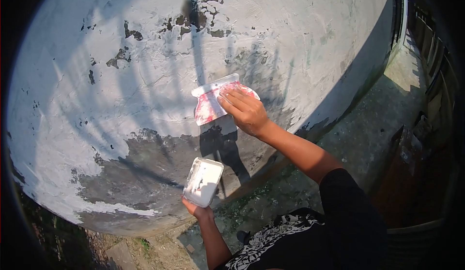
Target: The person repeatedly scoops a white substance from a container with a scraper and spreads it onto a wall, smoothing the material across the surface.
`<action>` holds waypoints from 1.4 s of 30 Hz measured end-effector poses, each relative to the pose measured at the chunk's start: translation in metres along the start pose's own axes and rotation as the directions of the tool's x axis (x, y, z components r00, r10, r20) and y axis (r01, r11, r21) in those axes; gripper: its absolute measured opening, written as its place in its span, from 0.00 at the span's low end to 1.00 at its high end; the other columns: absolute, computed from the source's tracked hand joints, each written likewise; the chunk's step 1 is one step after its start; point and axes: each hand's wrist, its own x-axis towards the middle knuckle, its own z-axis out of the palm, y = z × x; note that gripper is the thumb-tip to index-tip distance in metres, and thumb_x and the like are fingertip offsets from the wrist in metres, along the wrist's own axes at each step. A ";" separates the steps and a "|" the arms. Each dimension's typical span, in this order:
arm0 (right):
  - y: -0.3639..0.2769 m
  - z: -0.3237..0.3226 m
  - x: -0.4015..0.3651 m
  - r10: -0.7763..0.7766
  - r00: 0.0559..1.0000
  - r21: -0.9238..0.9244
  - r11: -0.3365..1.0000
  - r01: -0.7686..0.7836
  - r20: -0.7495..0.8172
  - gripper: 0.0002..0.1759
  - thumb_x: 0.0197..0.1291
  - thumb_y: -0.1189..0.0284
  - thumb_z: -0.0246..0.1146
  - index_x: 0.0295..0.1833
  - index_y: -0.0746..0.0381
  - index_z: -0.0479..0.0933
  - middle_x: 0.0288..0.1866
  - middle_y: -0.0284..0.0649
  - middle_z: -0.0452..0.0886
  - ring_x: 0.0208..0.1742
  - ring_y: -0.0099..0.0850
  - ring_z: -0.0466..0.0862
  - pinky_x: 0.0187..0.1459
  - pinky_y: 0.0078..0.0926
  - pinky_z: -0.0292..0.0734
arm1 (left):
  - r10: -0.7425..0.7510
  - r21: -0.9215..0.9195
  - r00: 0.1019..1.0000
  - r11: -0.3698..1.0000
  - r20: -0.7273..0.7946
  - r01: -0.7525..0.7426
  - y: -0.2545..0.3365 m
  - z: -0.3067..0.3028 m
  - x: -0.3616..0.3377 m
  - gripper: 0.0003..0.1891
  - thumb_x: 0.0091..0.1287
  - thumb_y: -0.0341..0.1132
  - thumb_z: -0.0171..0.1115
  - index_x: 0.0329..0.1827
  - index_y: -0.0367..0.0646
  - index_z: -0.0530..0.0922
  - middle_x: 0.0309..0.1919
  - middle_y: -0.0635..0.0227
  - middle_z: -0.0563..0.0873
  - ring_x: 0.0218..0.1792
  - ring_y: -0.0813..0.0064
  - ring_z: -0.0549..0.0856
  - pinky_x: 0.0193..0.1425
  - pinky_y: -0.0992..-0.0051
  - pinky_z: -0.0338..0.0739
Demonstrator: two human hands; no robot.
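Note:
My right hand (pixel 249 113) is closed on a wide putty spreader (pixel 207 107), white with red smears, its fingers laid over the spreader's face. The spreader overlaps the wall (pixel 310 52) just above a dark grey area. Lower down, my left hand (pixel 199 211) grips the bottom end of a white rectangular tray (pixel 217 179) from beneath. Some white paste (pixel 201 182) lies in the tray, which is tilted toward me. White coating covers the upper part of the wall in uneven strokes, and dark patches (pixel 196 20) show through it.
Bare grey wall (pixel 135 178) runs along the lower part, above a mossy concrete floor (pixel 290 182). Dirt and a flat slab (pixel 121 255) lie at bottom left. At far right stand a fence (pixel 433 52) and dark clutter (pixel 411 144).

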 end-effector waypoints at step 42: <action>-0.006 0.009 -0.028 0.555 0.831 -0.166 0.824 -0.542 0.039 0.24 0.48 0.84 0.63 0.55 0.65 0.80 0.47 0.48 0.85 0.45 0.49 0.87 0.41 0.45 0.84 | -0.002 0.083 1.000 0.997 -0.016 0.004 -0.007 0.027 0.000 0.37 0.80 0.64 0.39 0.74 0.40 0.69 0.66 0.56 0.79 0.65 0.58 0.79 0.71 0.58 0.72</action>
